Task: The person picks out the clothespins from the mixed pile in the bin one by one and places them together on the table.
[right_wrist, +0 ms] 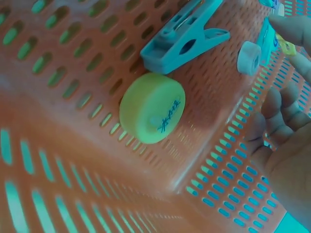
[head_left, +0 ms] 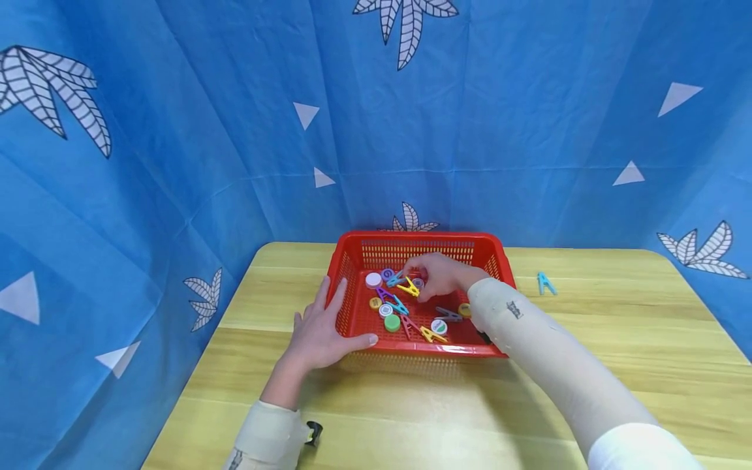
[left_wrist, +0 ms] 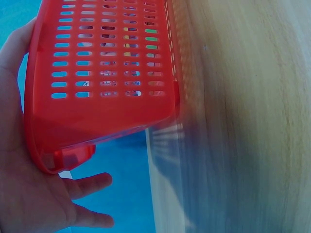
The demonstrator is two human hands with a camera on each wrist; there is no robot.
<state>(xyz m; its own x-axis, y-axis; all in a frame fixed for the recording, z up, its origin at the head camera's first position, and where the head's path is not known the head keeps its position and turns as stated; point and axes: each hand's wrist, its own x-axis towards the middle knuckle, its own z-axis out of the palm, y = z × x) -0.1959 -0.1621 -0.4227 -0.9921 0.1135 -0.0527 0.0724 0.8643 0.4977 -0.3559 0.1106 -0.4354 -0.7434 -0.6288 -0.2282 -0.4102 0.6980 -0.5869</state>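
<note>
My left hand (head_left: 317,331) rests against the near left corner of a red plastic basket (head_left: 360,235), thumb along the near rim and fingers extended by the left side. In the left wrist view, two straight fingers (left_wrist: 92,187) stand clear of the rim. My right hand (head_left: 440,274) reaches inside, thumb and index finger apart beside a yellow clothespin (head_left: 409,287) and a blue clothespin (head_left: 395,279). Its other fingers are bent in the right wrist view. About them lie a purple clothespin (head_left: 384,295), a white bottle cap (head_left: 373,281) and a green cap (head_left: 391,322).
Nearer the basket's front are a red clothespin (head_left: 408,325), another yellow clothespin (head_left: 433,335) and a grey clothespin (head_left: 449,314). A yellow cap (right_wrist: 153,109) lies near the right wall. One blue clothespin (head_left: 546,283) is on the wooden table (head_left: 599,326). A blue curtain (head_left: 505,130) hangs behind.
</note>
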